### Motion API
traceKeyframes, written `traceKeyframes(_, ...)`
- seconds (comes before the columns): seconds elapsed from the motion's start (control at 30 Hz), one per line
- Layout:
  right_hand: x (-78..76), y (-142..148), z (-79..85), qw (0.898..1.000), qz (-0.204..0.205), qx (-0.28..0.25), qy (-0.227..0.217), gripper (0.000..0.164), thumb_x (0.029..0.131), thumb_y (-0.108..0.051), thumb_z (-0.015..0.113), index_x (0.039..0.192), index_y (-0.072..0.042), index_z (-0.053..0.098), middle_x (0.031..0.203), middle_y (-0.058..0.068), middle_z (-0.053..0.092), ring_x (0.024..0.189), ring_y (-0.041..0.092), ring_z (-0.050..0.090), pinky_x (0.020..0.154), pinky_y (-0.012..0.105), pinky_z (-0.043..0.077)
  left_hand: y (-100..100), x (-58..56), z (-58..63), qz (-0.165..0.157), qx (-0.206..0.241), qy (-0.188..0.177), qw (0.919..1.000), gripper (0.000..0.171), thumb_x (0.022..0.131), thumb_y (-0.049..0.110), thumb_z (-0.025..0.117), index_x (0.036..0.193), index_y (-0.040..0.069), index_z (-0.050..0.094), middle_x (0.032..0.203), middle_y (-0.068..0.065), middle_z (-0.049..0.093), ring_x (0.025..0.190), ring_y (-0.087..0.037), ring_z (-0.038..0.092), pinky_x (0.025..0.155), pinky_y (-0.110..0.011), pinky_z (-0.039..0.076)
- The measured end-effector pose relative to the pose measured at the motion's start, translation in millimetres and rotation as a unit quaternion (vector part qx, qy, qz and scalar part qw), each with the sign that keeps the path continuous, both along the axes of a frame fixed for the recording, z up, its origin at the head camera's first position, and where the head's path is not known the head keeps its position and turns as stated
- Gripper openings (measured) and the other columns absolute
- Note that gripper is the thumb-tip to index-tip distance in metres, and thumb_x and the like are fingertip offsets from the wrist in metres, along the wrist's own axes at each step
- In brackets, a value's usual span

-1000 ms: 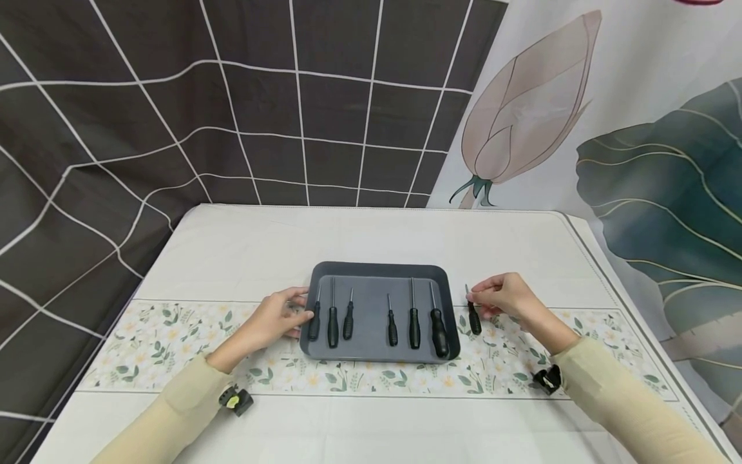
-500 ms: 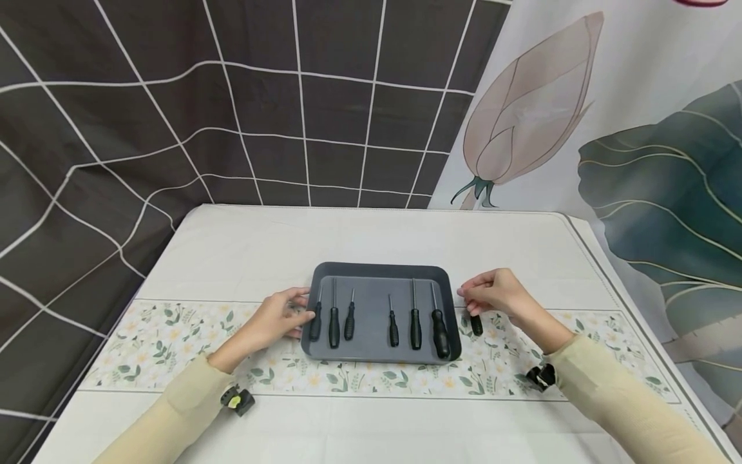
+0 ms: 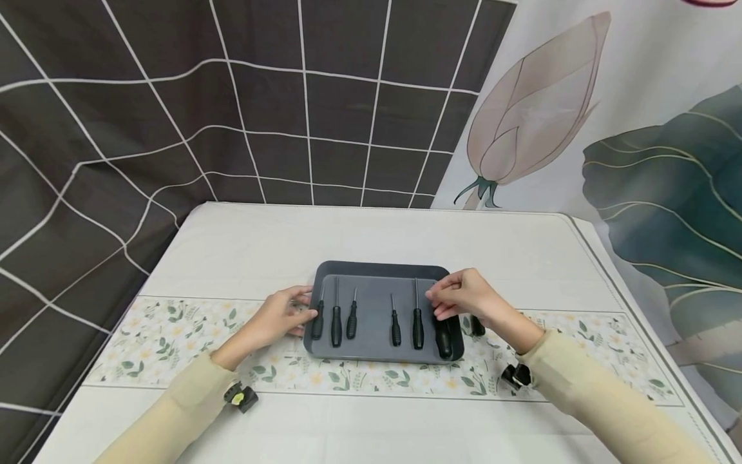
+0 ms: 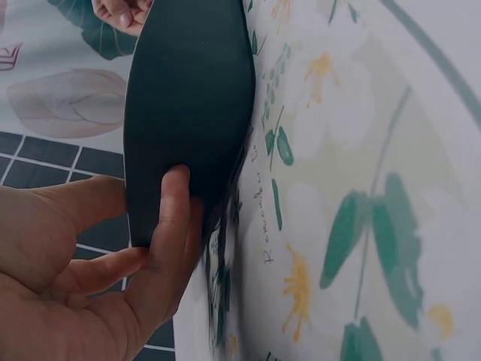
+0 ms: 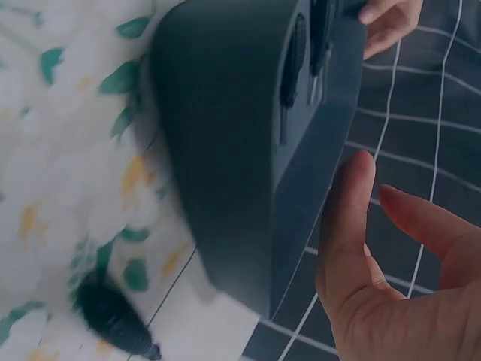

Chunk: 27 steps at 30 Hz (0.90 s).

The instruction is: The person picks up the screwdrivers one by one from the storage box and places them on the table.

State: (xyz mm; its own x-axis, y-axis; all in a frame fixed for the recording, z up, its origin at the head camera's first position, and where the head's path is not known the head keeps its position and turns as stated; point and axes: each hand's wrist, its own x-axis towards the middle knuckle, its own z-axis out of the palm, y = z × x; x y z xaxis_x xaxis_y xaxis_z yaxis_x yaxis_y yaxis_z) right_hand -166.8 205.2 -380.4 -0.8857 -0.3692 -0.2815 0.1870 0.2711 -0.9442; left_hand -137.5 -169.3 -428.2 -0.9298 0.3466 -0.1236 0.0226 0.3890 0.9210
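Note:
A grey tray [image 3: 371,322] lies on the table with several black-handled screwdrivers in it: three at its left and three at its right. My left hand [image 3: 278,317] holds the tray's left side; in the left wrist view its fingers [image 4: 176,203] press on the outer wall [image 4: 192,98]. Over the tray's right rim hovers my right hand [image 3: 464,296], bent fingers above the shaft of the thick-handled screwdriver [image 3: 443,339]. Its thumb and forefinger stand apart in the right wrist view, nothing visible between them. Another screwdriver [image 3: 478,326] lies on the cloth right of the tray, partly hidden by that hand.
A white tablecloth [image 3: 348,238] with a floral band [image 3: 191,335] covers the table. Behind it hang a dark gridded curtain [image 3: 336,109] and a pale one with a flower print [image 3: 533,109]. A small black device [image 3: 240,396] is strapped under the left wrist.
My right hand has let go of the screwdriver lying beside the tray and moved left over the tray's right rim. My left hand stays on the tray.

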Motion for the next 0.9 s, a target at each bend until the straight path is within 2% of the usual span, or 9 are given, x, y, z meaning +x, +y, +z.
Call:
traceKeyframes(0.5,2.8,-38.9,-0.8,0.999,0.037,-0.016,-0.021,0.026,0.093,0.003,0.065,0.109,0.024,0.06,0.078,0.024,0.068,0.06,0.018,0.069,0.065,0.04,0.065,0.3,-0.1,0.1,0.001,-0.004,-0.001,1.0,0.056,0.097,0.002,0.064,0.144,-0.014,0.038,0.12,-0.029,0.056,0.084,-0.029,0.071,0.064,-0.033,0.065)
traceKeyframes(0.7,3.4,-52.5,-2.0,0.998,0.051,-0.015,-0.025,0.027,0.094,0.001,0.065,0.11,0.023,0.061,0.084,0.031,0.068,0.062,0.021,0.07,0.068,0.044,0.065,0.8,0.1,1.4,0.004,-0.007,-0.003,1.0,0.056,0.097,0.001,0.064,0.144,-0.014,0.038,0.12,-0.029,0.056,0.084,-0.029,0.071,0.064,-0.032,0.065)
traceKeyframes(0.9,3.5,-65.3,-7.7,0.998,0.058,-0.013,-0.033,0.026,0.094,0.001,0.064,0.109,0.022,0.062,0.086,0.033,0.067,0.063,0.021,0.071,0.066,0.039,0.065,1.7,-0.7,1.4,0.002,-0.007,0.002,1.0,0.056,0.097,0.002,0.064,0.144,-0.015,0.038,0.119,-0.03,0.056,0.083,-0.028,0.071,0.063,-0.032,0.065)
